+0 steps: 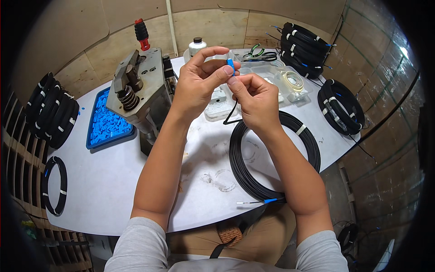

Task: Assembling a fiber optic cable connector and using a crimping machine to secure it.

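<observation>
We see the left hand (198,84) pinching a blue connector (230,63), the right hand (259,100) pinching its black cable (230,113) just below.

no legible text, numbers, or signs

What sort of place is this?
Probably a small cable-assembly workshop: there are stacked black cable coils, a blue tray full of small blue pieces, and what looks like a metal hand press on the white table.

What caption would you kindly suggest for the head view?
Left hand pinches a blue piece; right hand holds a black cable below it.
</observation>
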`<state>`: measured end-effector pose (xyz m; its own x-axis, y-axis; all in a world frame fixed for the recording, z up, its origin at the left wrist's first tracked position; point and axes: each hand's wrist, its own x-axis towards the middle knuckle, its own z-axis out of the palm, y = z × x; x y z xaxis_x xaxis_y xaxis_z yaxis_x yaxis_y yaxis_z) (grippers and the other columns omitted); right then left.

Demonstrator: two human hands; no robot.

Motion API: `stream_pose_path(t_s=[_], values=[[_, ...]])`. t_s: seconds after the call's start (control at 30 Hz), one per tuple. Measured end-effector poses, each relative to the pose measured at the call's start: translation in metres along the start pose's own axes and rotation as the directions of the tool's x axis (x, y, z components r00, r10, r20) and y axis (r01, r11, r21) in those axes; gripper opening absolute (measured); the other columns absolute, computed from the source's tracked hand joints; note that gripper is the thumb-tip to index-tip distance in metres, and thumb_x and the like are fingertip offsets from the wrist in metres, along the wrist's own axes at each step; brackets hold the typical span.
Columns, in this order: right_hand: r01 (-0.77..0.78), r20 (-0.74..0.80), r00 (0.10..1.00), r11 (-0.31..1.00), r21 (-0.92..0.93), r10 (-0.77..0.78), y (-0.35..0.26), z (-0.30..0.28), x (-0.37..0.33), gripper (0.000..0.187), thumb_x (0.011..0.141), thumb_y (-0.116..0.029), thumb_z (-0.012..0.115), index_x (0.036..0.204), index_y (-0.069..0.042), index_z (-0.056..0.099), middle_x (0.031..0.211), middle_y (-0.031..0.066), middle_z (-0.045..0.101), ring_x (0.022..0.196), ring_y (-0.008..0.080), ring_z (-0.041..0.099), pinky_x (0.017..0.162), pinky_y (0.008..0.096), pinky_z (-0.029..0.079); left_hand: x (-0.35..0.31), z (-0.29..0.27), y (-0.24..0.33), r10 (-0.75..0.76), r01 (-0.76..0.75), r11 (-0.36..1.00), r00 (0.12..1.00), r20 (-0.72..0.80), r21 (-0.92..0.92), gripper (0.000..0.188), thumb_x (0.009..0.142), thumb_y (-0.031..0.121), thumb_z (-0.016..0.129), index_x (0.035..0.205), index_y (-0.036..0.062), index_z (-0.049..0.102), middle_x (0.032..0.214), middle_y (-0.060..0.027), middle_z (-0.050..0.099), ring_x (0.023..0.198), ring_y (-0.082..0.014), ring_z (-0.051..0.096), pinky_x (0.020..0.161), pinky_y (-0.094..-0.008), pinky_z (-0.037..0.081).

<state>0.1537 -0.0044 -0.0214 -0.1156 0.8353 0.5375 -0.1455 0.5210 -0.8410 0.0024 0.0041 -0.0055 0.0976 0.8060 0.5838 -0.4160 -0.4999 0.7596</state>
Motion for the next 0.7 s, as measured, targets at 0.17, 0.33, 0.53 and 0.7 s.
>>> stream_pose_path(t_s=[0.17,0.33,0.53,0.7], values=[[0.0,0.002,1.0,1.0,0.017,0.0,0.0006,0.0006,-0.0008,0.018,0.095,-0.016,0.07,0.088,0.001,0.07,0.072,-0.0012,0.065,0.062,0.0018,0.051,0.055,0.0198,0.04,0.0004,-0.0018,-0.0006,-0.002,0.002,1.0,1.0,0.0,-0.006,0.036,0.09,0.007,0.073,0.123,0.0015,0.06,0.106,-0.0179,0.072,0.099,-0.0198,0.069,0.088,-0.0323,0.056],[-0.011,0.002,1.0,1.0,0.01,0.011,-0.0013,0.0011,-0.0017,0.018,0.095,-0.016,0.07,0.088,0.001,0.069,0.071,-0.0011,0.064,0.063,0.002,0.052,0.055,0.0199,0.041,0.0001,-0.0033,-0.0003,-0.011,0.011,1.0,1.0,0.018,-0.017,0.034,0.09,0.007,0.073,0.122,0.0012,0.061,0.105,-0.017,0.073,0.099,-0.0195,0.069,0.088,-0.0327,0.056],[-0.006,-0.003,1.0,1.0,0.008,0.006,-0.0006,0.001,-0.0012,0.018,0.095,-0.015,0.07,0.087,0.001,0.069,0.071,-0.0005,0.064,0.062,0.0028,0.052,0.055,0.0204,0.042,0.0001,-0.0041,-0.0018,-0.012,0.012,1.0,1.0,0.022,-0.016,0.032,0.091,0.006,0.072,0.121,0.0004,0.062,0.105,-0.0166,0.073,0.099,-0.0192,0.069,0.087,-0.0322,0.056],[0.003,-0.007,1.0,1.0,0.002,-0.003,0.0015,0.001,-0.001,0.019,0.095,-0.016,0.07,0.087,0.001,0.069,0.07,-0.0005,0.064,0.062,0.0031,0.052,0.055,0.0209,0.042,0.0007,-0.0049,-0.0041,-0.009,0.009,1.0,1.0,0.018,-0.017,0.032,0.091,0.006,0.072,0.12,-0.0003,0.062,0.105,-0.0162,0.073,0.099,-0.0191,0.069,0.087,-0.032,0.056]])
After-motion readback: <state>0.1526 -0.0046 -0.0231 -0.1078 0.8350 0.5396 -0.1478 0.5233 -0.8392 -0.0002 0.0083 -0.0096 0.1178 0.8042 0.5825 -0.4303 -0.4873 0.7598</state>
